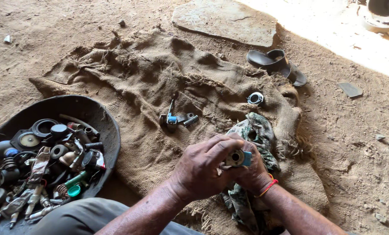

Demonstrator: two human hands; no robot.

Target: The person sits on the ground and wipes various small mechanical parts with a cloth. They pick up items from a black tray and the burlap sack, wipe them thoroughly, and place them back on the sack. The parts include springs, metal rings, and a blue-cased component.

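Hands point(220, 167) grip round metal part point(235, 158), blue-edged, over coarse burlap point(146, 87).

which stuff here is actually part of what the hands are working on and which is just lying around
In hand:
- left hand and right hand, both closed on the small metal part with a blue end
- rag under the hands

Lying about:
- loose parts on the sacking
- ring
- basin of spare parts
- sandal
- flat stone
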